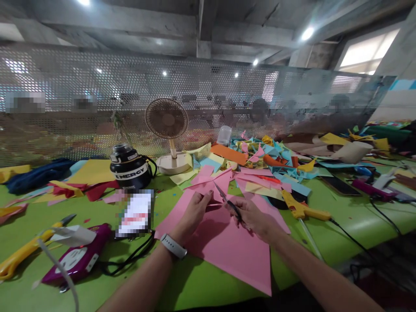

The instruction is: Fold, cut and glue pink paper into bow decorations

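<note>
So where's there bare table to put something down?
On the right, the green table is mostly bare between the yellow glue gun and the purple power strip, this side of the black phone. On the left, a patch lies between the yellow-handled tool and the red scraps. It's crowded beyond the right hand, where paper scraps pile up.

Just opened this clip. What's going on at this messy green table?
A person's right hand holds metal scissors with dark handles, while their left hand grips flat pink paper near the blades. Whether the blades are biting into it is unclear. Loose, multicoloured paper scraps are heaped beyond the hands, and a yellow plastic glue gun lies to the right on the smooth green table.
</note>
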Demonstrator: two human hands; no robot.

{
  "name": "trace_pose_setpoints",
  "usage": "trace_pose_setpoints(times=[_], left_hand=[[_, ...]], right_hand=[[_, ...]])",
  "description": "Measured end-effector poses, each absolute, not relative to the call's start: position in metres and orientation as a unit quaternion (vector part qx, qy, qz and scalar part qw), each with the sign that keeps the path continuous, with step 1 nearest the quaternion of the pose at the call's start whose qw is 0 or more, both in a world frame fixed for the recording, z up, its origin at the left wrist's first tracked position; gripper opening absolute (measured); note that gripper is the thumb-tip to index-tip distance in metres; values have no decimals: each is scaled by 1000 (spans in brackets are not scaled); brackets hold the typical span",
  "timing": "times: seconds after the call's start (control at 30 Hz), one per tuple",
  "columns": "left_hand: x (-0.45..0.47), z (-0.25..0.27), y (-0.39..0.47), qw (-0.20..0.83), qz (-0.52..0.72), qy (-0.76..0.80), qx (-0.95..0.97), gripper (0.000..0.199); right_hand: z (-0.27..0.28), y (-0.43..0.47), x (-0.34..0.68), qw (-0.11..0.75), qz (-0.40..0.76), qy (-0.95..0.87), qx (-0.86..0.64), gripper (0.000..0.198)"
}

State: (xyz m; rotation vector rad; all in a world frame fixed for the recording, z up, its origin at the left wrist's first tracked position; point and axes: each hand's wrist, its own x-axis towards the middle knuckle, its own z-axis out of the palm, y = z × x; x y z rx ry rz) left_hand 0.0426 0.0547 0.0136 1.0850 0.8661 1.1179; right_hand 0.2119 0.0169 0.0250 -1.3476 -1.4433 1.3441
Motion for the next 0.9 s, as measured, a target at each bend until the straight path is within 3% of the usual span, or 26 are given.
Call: trace_pose_setpoints(times=[0.3,0.4,0.53,0.73,0.9], left_hand=[[38,11,61,608,512,404,454,28],[34,7,69,602,545,398,427,25],[32,5,77,598,555,421,397,24],[28,7,75,598,498,410,477,33],[30,18,69,589,436,424,532,34]], right_hand=[[11,24,219,327,589,-539,-506,46],[12,29,225,353,572,-542,-504,48],[19,42,240,389,455,-542,-590,45],[39,57,257,153,103,-634,-751,40],[48,61,259,104,93,-616,-775,29]])
